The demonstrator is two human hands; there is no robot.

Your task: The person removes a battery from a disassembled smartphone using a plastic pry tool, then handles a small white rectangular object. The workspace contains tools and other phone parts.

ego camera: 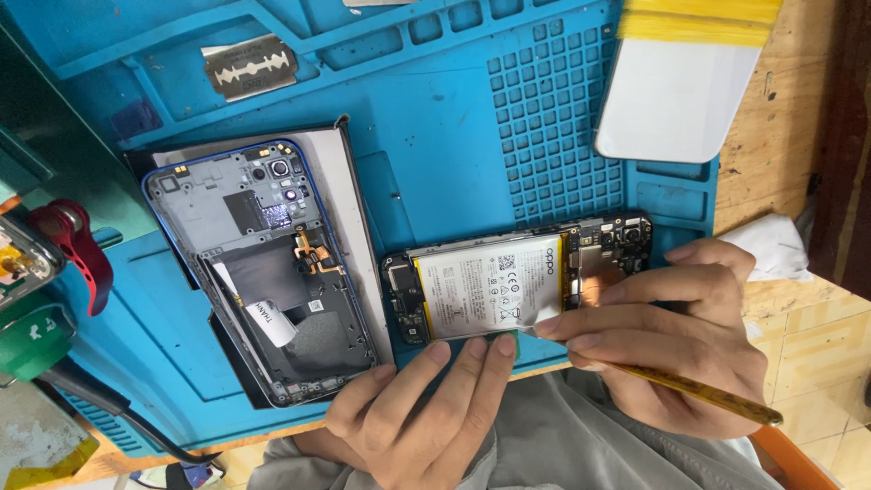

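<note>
— Where was the opened phone (517, 281) when you worked on it?

— You had it lying flat on the blue mat (435, 136), near the front edge of the surface, its back off and its white battery (490, 289) facing up. The dark circuit boards showed at both ends of it.

— And your hands?

— Your left hand (426, 408) came up from below, fingers stretched out and close together, with two fingertips (504, 345) pressed against the near edge of the phone, just under the battery. It held nothing. Your right hand (671, 336) was curled around a thin yellowish tool (699, 392), gripping it between thumb and fingers; the tool's tip sat at the lower right corner of the battery, though the fingers hid the exact point of contact. The rest of the handle stuck out past your palm toward the right.

— What else lay around you?

— Left of the phone, well apart from your hands, you had a second phone frame (263, 272) with a blue rim, open side up, resting on a dark panel (349, 227) with a pale face. A razor blade (249, 65) lay in a tray at the top of the mat. A white plastic card with yellow tape (680, 82) lay over the mat's upper right corner. A red clamp (77, 249) stood at the left edge.
</note>
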